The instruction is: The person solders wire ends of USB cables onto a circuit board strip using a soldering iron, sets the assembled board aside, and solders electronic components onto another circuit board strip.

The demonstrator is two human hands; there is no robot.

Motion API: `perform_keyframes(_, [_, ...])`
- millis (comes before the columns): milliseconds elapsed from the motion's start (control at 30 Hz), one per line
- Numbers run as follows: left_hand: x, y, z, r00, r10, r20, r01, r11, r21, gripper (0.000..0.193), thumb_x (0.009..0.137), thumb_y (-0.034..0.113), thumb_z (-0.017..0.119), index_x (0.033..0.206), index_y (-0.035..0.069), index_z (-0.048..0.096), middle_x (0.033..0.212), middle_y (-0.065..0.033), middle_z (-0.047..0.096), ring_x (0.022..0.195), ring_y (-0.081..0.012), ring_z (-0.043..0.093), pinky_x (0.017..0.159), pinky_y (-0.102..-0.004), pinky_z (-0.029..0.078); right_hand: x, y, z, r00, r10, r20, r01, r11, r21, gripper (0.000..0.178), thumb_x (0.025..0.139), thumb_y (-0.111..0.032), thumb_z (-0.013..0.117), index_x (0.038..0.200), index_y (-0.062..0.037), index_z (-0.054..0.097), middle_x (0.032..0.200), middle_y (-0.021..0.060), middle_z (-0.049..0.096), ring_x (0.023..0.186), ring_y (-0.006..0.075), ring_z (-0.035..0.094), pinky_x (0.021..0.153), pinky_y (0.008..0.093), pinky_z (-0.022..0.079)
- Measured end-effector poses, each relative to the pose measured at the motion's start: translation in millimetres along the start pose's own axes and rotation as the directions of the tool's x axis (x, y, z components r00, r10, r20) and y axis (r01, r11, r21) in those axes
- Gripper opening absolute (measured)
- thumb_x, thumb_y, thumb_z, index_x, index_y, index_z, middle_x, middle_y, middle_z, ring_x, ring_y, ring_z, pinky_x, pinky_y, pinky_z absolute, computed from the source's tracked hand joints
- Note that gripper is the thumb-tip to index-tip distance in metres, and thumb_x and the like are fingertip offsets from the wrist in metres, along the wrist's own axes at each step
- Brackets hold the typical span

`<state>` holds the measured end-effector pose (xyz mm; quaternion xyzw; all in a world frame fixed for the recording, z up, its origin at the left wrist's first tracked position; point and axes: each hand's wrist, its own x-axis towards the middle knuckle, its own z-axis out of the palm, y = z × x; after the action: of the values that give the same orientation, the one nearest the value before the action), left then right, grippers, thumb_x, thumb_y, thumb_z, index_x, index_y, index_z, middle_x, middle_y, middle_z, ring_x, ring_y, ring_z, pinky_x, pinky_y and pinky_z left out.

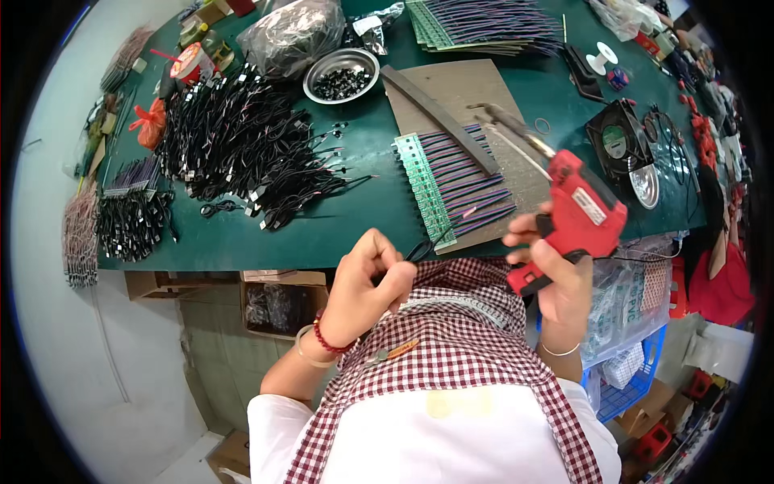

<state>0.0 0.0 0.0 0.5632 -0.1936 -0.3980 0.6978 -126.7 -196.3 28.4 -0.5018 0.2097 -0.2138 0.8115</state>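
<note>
Grips a red soldering gun (pixel 592 206) in the right hand (pixel 563 278) above the near edge of the table (pixel 282 252); curls the left hand (pixel 364 282) tight, apparently on a black cable (pixel 419 251) beside green circuit boards (pixel 425 189); likely between joints, needing cable aligned to board next.

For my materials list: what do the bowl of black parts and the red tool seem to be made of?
The bowl looks like polished metal: its rim shines. The red tool seems smooth plastic, with a moulded-looking body; its glinting front tube is probably metal.
</note>
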Motion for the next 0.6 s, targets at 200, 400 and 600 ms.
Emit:
perform_keyframes(200, [29, 9, 23, 0.995, -0.088, 0.046, 0.077, 0.978, 0.195, 0.032, 0.088, 0.004, 0.061, 0.119, -0.001, 0.054, 0.064, 0.0024, 0.058, 0.057, -0.0017, 0.05, 0.053, -0.0199, 0.04, 26, 0, 11, 0.993, -0.069, -0.094, 0.038, 0.954, -0.297, 0.023, 0.082, -0.004, 0.069, 0.103, -0.0003, 0.062, 0.093, 0.0036, 0.066, 0.082, 0.0095, 0.061, 0.072, 0.0255, 0.051])
perform_keyframes(400, [46, -4, 17, 0.962, 0.124, 0.244, -0.215, 0.893, 0.396, 0.027, 0.092, 0.003, 0.054, 0.118, -0.004, 0.051, 0.073, -0.0022, 0.06, 0.059, -0.0047, 0.054, 0.052, -0.0194, 0.042, 36, 2, 6, 0.997, -0.014, -0.074, -0.012, 0.945, -0.327, 0.014, 0.082, -0.007, 0.071, 0.094, -0.0017, 0.065, 0.085, 0.0005, 0.065, 0.077, 0.0073, 0.059, 0.069, 0.0245, 0.049])
perform_keyframes(600, [67, 14, 35, 0.998, 0.056, -0.009, -0.052, 0.96, 0.274, 0.015, 0.086, 0.004, 0.064, 0.089, -0.001, 0.05, 0.07, -0.0061, 0.063, 0.06, -0.0062, 0.057, 0.052, -0.0225, 0.042, 38, -8, 26, 0.999, 0.049, -0.017, -0.052, 0.937, -0.346, 0.016, 0.081, -0.006, 0.073, 0.095, -0.0015, 0.066, 0.085, 0.0001, 0.065, 0.077, 0.0064, 0.059, 0.069, 0.0246, 0.049])
